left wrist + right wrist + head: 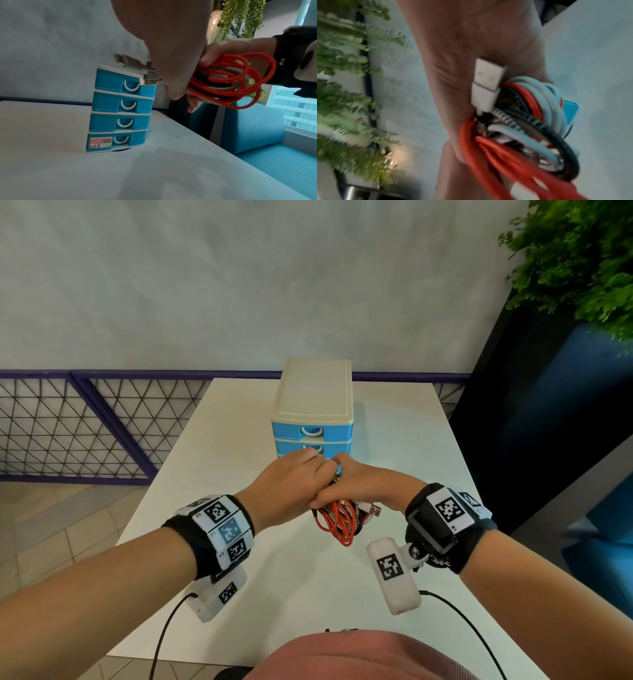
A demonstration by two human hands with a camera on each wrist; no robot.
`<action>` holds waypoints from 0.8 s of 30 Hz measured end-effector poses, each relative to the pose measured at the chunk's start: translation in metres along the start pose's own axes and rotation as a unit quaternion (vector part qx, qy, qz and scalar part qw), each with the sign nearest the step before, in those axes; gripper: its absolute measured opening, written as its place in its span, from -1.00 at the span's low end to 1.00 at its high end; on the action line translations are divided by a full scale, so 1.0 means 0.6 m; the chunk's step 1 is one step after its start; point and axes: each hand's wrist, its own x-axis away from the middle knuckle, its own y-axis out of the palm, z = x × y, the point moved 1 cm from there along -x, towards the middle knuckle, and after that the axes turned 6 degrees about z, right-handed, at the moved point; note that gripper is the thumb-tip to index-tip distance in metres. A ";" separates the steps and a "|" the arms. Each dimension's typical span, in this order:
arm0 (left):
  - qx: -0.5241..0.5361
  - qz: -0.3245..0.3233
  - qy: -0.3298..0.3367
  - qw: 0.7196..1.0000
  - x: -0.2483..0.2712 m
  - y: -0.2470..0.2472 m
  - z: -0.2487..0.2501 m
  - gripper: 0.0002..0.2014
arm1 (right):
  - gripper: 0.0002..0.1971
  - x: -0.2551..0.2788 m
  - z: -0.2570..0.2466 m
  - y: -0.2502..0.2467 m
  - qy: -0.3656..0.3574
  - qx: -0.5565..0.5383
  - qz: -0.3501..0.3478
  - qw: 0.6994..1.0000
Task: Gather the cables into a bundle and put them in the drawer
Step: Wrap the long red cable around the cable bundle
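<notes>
I see my right hand [356,484] curled round the cable bundle [342,518], gripping it above the white table [394,433], just in front of the blue drawer unit [313,419]; red loops hang below the fist, and a USB plug [376,510] sticks out beside the wrist; my left hand [291,484] touches the right, its fingers bent over the bundle's far end, though I cannot tell how firmly they grip; all four drawers [123,102] look closed; green foliage [579,258] hangs far right
</notes>
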 end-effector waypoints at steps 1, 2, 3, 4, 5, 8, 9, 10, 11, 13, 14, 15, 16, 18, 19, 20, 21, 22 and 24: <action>-0.003 -0.013 -0.013 1.000 0.000 0.002 0.000 -0.81 | -0.32 -0.004 0.001 0.002 -0.014 0.031 0.016 0.999; -0.008 -0.028 -0.029 0.999 0.001 0.005 0.000 -0.80 | -0.42 -0.005 -0.001 0.004 -0.031 0.061 0.035 0.997; -0.015 -0.044 -0.046 0.998 0.000 0.006 -0.001 -0.78 | -0.52 -0.003 -0.003 0.007 -0.047 0.097 0.055 0.993; -0.018 -0.065 -0.069 0.995 -0.001 0.006 -0.004 -0.78 | -0.58 0.001 -0.006 0.009 -0.063 0.145 0.080 0.984; -0.020 -0.086 -0.097 0.991 -0.004 0.004 -0.007 -0.79 | -0.57 0.003 -0.005 0.013 -0.080 0.206 0.109 0.969; -0.031 -0.150 -0.173 0.973 -0.010 0.002 -0.025 -0.74 | -0.26 0.009 0.002 0.027 -0.136 0.339 0.185 0.912; -0.031 -0.170 -0.200 0.965 -0.010 0.003 -0.032 -0.70 | -0.14 0.010 0.004 0.030 -0.154 0.355 0.198 0.901; -0.024 -0.191 -0.230 0.954 -0.009 0.005 -0.038 -0.66 | -0.05 0.012 0.004 0.032 -0.174 0.371 0.209 0.888; -0.011 -0.214 -0.258 0.942 -0.010 0.004 -0.042 -0.62 | 0.01 0.013 0.005 0.033 -0.196 0.391 0.219 0.872; 0.039 -0.255 -0.302 0.918 -0.015 0.000 -0.046 -0.61 | 0.10 0.011 0.007 0.035 -0.244 0.437 0.237 0.833; 0.077 -0.266 -0.318 0.907 -0.020 -0.005 -0.047 -0.67 | 0.14 0.007 0.009 0.034 -0.262 0.464 0.243 0.810; 0.121 -0.278 -0.330 0.894 -0.025 -0.009 -0.049 -0.74 | 0.19 0.002 0.011 0.032 -0.272 0.497 0.246 0.786; 0.168 -0.295 -0.341 0.877 -0.029 -0.013 -0.053 -0.80 | 0.23 -0.004 0.014 0.028 -0.273 0.534 0.246 0.762; 0.251 -0.342 -0.357 0.832 -0.033 -0.020 -0.064 -0.83 | 0.27 -0.015 0.020 0.019 -0.273 0.596 0.250 0.712; 0.280 -0.364 -0.358 0.813 -0.032 -0.021 -0.069 -0.84 | 0.27 -0.019 0.022 0.015 -0.279 0.615 0.254 0.693; 0.311 -0.379 -0.358 0.795 -0.031 -0.021 -0.071 -0.87 | 0.27 -0.022 0.022 0.011 -0.286 0.627 0.258 0.677; 0.342 -0.389 -0.360 0.776 -0.029 -0.021 -0.070 -0.91 | 0.25 -0.026 0.023 0.010 -0.291 0.636 0.261 0.666; 0.374 -0.397 -0.364 0.755 -0.027 -0.019 -0.067 -0.94 | 0.22 -0.028 0.023 0.010 -0.296 0.639 0.264 0.659; 0.424 -0.410 -0.367 0.719 -0.022 -0.013 -0.059 -0.92 | 0.08 -0.034 0.025 0.011 -0.314 0.628 0.278 0.655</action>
